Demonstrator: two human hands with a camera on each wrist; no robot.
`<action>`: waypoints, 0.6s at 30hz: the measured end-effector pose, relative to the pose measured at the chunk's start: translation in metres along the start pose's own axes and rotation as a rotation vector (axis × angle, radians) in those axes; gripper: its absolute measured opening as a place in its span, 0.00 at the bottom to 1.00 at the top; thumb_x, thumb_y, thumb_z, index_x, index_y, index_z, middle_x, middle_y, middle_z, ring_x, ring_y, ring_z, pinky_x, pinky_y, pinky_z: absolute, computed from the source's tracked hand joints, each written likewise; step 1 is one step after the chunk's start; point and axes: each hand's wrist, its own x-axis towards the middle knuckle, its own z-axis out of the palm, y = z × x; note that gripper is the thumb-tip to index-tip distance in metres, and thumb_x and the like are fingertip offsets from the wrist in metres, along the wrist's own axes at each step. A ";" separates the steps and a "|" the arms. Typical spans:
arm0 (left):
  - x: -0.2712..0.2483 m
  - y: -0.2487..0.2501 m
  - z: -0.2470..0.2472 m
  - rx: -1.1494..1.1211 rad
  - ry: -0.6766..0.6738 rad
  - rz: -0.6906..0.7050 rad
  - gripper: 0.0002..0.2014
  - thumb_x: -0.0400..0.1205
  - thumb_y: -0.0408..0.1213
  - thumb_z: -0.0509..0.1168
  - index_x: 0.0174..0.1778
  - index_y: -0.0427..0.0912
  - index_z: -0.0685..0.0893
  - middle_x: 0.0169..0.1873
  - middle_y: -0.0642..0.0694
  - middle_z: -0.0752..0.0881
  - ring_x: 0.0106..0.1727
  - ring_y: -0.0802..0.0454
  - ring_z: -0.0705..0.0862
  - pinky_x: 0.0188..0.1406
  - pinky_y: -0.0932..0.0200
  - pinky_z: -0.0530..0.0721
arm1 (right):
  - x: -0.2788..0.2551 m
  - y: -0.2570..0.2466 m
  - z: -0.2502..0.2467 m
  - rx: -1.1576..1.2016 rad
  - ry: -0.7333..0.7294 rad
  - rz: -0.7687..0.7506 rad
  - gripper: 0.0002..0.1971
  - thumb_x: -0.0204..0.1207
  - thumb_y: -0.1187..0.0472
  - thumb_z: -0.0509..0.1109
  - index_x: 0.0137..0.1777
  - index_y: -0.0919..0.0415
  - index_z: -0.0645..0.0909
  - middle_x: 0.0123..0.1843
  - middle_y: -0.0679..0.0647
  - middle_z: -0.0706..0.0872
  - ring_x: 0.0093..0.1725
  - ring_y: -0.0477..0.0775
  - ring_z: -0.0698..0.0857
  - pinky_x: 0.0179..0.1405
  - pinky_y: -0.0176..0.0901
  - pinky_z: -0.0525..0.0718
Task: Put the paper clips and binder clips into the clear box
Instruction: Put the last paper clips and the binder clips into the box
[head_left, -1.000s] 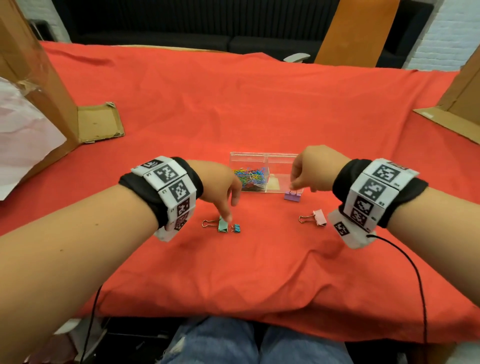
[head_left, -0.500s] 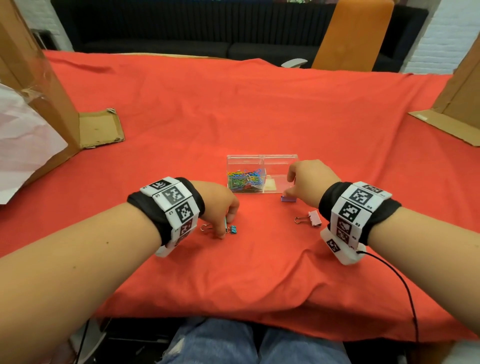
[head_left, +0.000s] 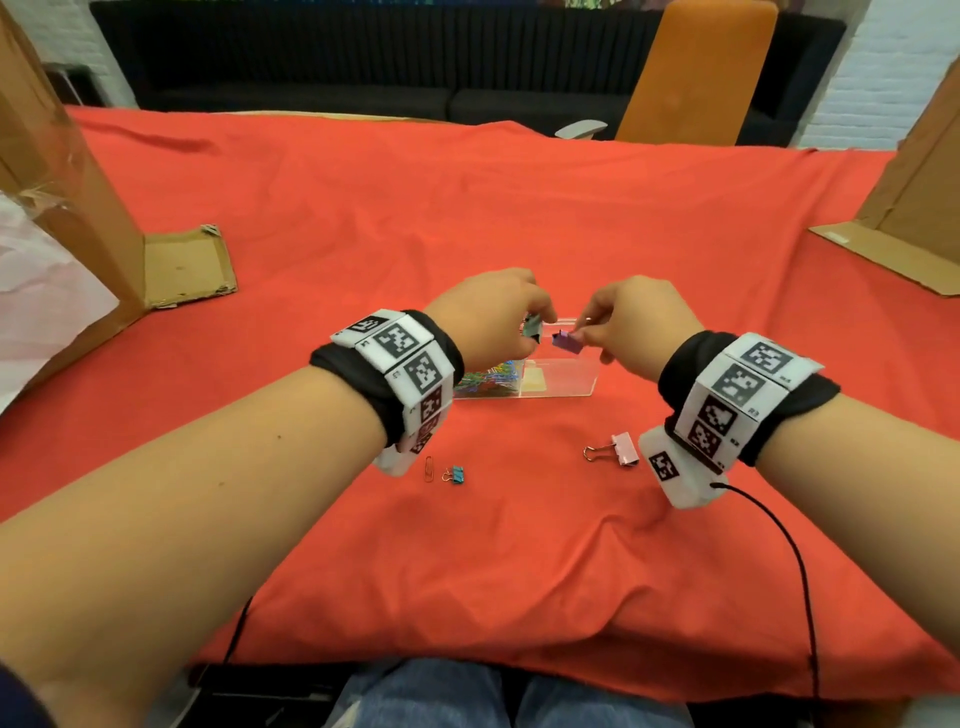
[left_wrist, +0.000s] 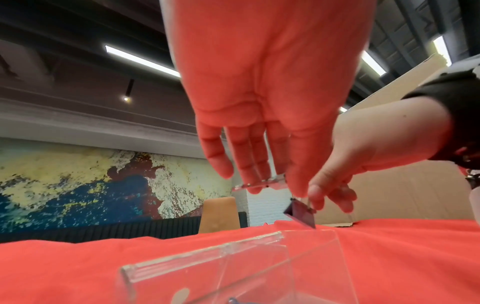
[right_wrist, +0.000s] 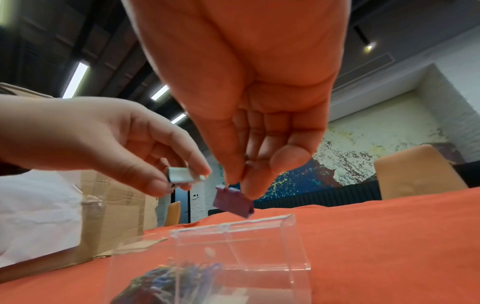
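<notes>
You are pinching a small purple metal binder clip (right_wrist: 233, 203) in your right hand (head_left: 636, 325) and a teal one (right_wrist: 183, 175) in your left hand (head_left: 488, 317), both hovering over the clear acrylic box (head_left: 561, 376) at twelve o'clock; they are probably light, stiff and slippery, so keep gripping the flat sides.

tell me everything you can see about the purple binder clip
The purple binder clip is small, with a matte purple folded body that looks like painted metal. The right hand pinches it by its top between thumb and fingertips, so it hangs tilted in the air just above the open clear box, touching nothing else. Its wire handles are hidden by the fingers.
</notes>
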 end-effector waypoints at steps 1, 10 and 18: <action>0.006 0.001 0.003 0.011 -0.003 -0.007 0.17 0.78 0.38 0.66 0.64 0.49 0.84 0.59 0.47 0.82 0.61 0.47 0.82 0.61 0.52 0.79 | 0.003 0.001 -0.001 -0.003 0.012 -0.001 0.06 0.75 0.62 0.70 0.47 0.60 0.89 0.28 0.52 0.86 0.43 0.59 0.91 0.31 0.33 0.75; 0.034 -0.001 0.026 0.086 -0.120 -0.009 0.19 0.80 0.38 0.64 0.67 0.52 0.82 0.61 0.46 0.82 0.62 0.45 0.81 0.61 0.49 0.78 | 0.012 0.004 0.010 -0.086 -0.051 -0.045 0.11 0.77 0.64 0.66 0.54 0.61 0.88 0.52 0.60 0.91 0.53 0.63 0.88 0.56 0.47 0.85; -0.009 -0.014 0.010 0.032 -0.216 0.064 0.13 0.72 0.35 0.71 0.51 0.50 0.89 0.45 0.50 0.79 0.46 0.51 0.81 0.46 0.60 0.78 | -0.002 0.020 0.001 -0.183 -0.160 -0.104 0.06 0.71 0.59 0.75 0.48 0.56 0.87 0.42 0.52 0.87 0.45 0.57 0.84 0.44 0.40 0.76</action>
